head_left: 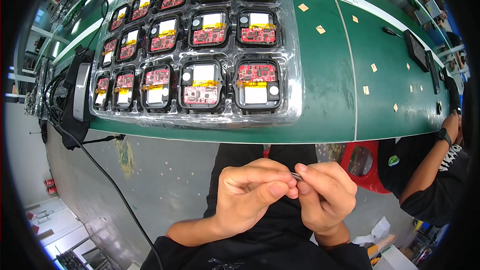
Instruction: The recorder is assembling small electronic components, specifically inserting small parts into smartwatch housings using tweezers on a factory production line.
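Observation:
Both of my hands are raised over my lap, in front of the table edge, with their fingertips meeting. Between them shows a small, thin, greyish piece (297,175), mostly covered by fingers, its kind too small to tell. My right hand (327,195) pinches it between thumb and index finger. My left hand (250,190) is closed too, its thumb and fingers pressed together at the piece's other side. Beyond them on the table lies a clear plastic tray (295,95). In its pockets sit several black square housings (235,85) with red circuit boards, white blocks and yellow tape.
The green table (325,115) carries several small tan paper bits (320,29) and a black flat device (416,50) at the right. A black cable (107,170) hangs at the left, beside a grey box (81,92). A co-worker's arm (425,165) and a red stool (361,165) are at right.

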Tool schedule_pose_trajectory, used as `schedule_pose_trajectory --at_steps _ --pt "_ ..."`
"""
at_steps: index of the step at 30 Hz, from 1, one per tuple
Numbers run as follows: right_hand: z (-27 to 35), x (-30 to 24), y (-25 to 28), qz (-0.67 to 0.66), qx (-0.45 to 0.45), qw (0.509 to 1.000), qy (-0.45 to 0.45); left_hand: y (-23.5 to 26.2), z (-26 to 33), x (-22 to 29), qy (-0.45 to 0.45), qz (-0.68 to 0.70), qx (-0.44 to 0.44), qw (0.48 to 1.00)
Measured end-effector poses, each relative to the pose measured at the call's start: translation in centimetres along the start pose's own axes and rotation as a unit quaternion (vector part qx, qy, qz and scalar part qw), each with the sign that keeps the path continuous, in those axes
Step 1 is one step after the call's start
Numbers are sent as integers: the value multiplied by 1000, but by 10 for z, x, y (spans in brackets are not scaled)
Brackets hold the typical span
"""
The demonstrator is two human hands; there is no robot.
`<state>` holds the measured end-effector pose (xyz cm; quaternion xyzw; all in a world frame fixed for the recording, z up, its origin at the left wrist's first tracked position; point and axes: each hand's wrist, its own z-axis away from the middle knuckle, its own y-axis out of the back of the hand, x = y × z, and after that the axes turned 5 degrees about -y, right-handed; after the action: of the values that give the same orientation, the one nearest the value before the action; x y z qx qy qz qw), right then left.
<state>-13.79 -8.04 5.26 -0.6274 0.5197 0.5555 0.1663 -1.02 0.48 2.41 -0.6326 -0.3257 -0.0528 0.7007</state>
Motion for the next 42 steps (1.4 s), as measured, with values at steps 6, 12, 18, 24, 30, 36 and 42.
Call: schedule_pose_trajectory --at_steps 6,12,18,24,30,36,42 --pt "-2 1 2 21 8 999 25 -1 2 1 35 -29 12 999" --pt "-1 2 3 33 2 999 37 0 1 2 24 -26 11 999" --pt "1 1 5 33 14 999 23 0 2 0 12 -5 15 1000" --pt "1 4 4 34 11 999 36 2 2 0 8 1 5 1000" --pt "2 4 3 26 14 999 35 2 1 0 8 2 -2 1000" --pt "2 4 3 31 13 999 32 2 2 0 17 -2 2 1000" --pt "4 4 2 18 9 1000 24 3 3 -1 3 -16 -4 1000"
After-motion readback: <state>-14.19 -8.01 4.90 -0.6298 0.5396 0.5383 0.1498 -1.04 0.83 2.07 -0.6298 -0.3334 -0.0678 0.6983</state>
